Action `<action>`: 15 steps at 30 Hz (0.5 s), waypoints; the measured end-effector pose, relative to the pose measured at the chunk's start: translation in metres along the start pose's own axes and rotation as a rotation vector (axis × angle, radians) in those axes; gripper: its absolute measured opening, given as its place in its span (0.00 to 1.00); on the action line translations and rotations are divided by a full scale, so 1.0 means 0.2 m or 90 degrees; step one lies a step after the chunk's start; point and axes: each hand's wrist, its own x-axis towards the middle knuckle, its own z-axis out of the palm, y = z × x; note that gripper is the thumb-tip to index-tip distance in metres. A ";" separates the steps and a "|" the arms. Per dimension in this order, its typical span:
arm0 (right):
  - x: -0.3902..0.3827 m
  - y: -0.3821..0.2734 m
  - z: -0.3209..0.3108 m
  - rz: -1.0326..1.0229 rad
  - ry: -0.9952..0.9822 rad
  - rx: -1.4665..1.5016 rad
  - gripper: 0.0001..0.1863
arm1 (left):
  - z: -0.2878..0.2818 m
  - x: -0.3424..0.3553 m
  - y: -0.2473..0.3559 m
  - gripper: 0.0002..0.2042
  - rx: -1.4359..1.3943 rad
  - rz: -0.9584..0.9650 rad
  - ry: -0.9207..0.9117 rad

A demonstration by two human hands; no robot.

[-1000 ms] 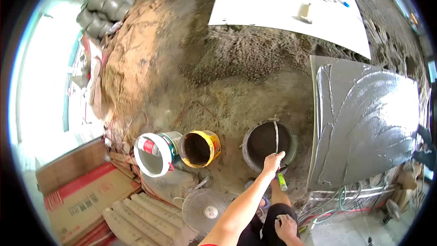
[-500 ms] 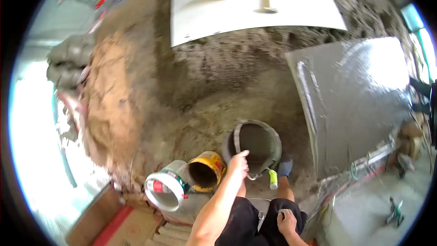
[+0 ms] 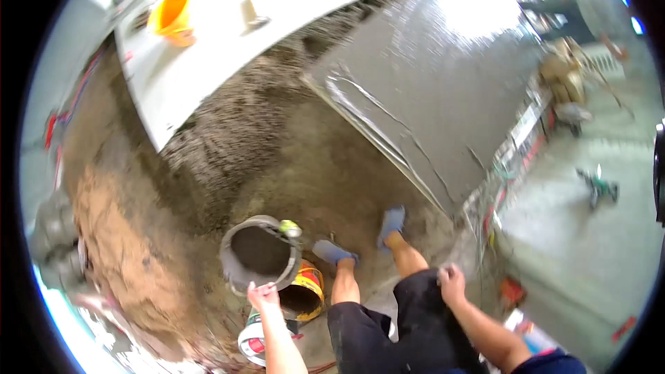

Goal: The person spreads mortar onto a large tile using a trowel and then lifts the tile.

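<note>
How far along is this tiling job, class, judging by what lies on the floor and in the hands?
Done: one white tile lies on the mortar bed; a grey tile is coated with adhesive. In hand: the left hand has its grip on the grey bucket. Left: bare mortar awaits tiles.

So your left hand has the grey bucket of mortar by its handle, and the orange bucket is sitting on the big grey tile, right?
Not quite. The left hand does grip the grey bucket by its wire handle, but the orange bucket sits on the white tile, not on the big grey tile. The head view shows it.
</note>
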 end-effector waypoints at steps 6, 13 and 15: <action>0.36 0.18 -0.09 0.187 0.049 0.058 0.10 | -0.26 0.26 0.19 0.14 -0.108 -0.104 0.058; 0.80 0.59 -0.13 0.507 0.053 0.467 0.13 | -0.09 0.09 0.12 0.18 0.168 -0.259 0.195; 0.89 0.75 -0.15 0.525 -0.023 0.595 0.22 | 0.03 0.01 -0.04 0.19 0.294 -0.374 0.114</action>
